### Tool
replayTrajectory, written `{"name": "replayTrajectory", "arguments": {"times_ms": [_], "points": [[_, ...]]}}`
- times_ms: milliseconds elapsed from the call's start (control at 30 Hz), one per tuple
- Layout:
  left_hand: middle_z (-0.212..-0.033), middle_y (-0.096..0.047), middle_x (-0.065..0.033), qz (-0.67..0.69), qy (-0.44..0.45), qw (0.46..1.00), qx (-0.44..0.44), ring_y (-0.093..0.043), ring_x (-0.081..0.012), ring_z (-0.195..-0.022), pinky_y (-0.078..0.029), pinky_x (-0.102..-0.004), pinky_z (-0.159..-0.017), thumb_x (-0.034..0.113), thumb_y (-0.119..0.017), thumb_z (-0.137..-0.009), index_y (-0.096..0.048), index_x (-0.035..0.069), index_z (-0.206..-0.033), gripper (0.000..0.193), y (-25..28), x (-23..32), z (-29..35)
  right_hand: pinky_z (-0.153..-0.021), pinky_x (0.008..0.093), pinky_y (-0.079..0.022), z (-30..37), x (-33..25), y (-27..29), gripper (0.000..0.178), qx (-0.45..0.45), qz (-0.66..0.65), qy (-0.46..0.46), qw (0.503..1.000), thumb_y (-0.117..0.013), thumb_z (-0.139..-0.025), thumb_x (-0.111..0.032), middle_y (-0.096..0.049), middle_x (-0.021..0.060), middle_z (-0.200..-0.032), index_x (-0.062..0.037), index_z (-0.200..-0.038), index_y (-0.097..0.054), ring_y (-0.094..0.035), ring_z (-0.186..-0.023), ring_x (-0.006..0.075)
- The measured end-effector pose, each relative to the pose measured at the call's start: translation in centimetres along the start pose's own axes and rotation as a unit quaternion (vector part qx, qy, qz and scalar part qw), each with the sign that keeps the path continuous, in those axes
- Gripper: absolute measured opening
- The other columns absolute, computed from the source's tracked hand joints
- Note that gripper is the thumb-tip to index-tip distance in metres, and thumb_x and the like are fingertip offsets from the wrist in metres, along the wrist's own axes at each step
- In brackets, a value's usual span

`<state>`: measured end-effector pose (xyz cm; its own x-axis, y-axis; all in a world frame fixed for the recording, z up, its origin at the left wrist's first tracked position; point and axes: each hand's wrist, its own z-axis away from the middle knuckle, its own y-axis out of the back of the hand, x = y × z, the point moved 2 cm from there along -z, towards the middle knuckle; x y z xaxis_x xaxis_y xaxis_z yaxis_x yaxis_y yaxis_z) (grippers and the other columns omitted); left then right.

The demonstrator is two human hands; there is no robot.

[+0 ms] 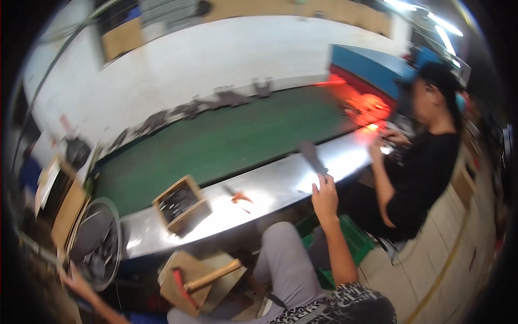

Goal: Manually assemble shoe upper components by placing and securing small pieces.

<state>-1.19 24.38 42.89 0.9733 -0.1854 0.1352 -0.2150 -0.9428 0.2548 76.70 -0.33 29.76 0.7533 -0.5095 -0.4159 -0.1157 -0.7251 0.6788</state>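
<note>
My right hand (325,198) reaches over the near metal edge of the bench, its fingertips closed on the narrow end of a flat dark-grey piece (310,153). The piece slants up and away from my fingers over the metal strip (270,189). At the far left, my left hand (76,281) is beside the rim of a round, clear-sided tub (117,227) that holds several flat grey pieces (94,235). Its fingers are small and blurred, so their grip cannot be made out.
On the metal strip are a wooden box (202,208) of small dark parts and an orange-handled tool (241,197). A green belt (216,143) lies behind, grey pieces along its far edge. A hammer (213,274) rests on a block by my knee. A co-worker (426,167) sits right, near a red-glowing machine.
</note>
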Motion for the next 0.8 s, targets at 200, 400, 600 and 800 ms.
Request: {"name": "replayTrajectory", "arguments": {"times_ms": [200, 400, 600, 800], "points": [[-0.131, -0.051, -0.02, 0.206, 0.168, 0.962, -0.067, -0.053, -0.0276, -0.116, -0.043, -0.0369, -0.1, 0.02, -0.06, -0.095, -0.045, -0.006, -0.133, 0.049, -4.1, -1.5, 8.9, -0.082, 0.0472, -0.049, -3.6, 8.4, -4.8, 0.052, -0.068, -0.056, -0.128, 0.988, -0.063, -0.088, -0.041, -0.055, 0.0205, -0.11, -0.0022, -0.121, -0.054, -0.061, -0.096, 0.0409], [-0.134, -0.05, -0.0172, 0.341, 0.125, 0.88, -0.308, -0.051, -0.0302, -0.121, -0.036, -0.0405, -0.106, 0.01, -0.063, -0.082, -0.051, -0.002, -0.128, 0.049, 5.8, 35.8, 12.4, -0.046, 0.0248, -0.045, -7.2, 9.3, -5.1, 0.019, -0.033, -0.382, -0.059, 0.922, -0.067, -0.087, -0.015, -0.063, 0.0065, -0.073, 0.003, -0.09, -0.061, -0.059, -0.056, 0.0122], [-0.149, -0.029, -0.0237, 0.564, 0.044, 0.73, -0.383, -0.028, -0.0372, -0.14, -0.022, -0.0426, -0.115, 0.011, -0.075, -0.077, -0.016, -0.001, -0.149, 0.094, 9.9, 45.6, 15.6, -0.049, 0.0225, -0.046, 2.2, -16.4, 8.1, 0.017, -0.352, -0.614, -0.054, 0.704, -0.065, -0.091, -0.015, -0.058, 0.0041, -0.075, -0.0029, -0.09, -0.053, -0.055, -0.055, 0.0102], [-0.119, -0.06, -0.0269, 0.765, 0.124, 0.594, -0.215, -0.059, -0.0331, -0.115, -0.045, -0.0471, -0.1, 0.0, -0.074, -0.079, -0.035, -0.001, -0.137, 0.07, 14.7, 41.4, 14.6, -0.075, 0.0367, -0.048, 6.7, -22.7, 15.7, 0.018, -0.259, -0.526, 0.435, 0.683, -0.067, -0.087, -0.017, -0.065, 0.0077, -0.093, -0.0077, -0.103, -0.066, -0.061, -0.075, 0.0241]]}}
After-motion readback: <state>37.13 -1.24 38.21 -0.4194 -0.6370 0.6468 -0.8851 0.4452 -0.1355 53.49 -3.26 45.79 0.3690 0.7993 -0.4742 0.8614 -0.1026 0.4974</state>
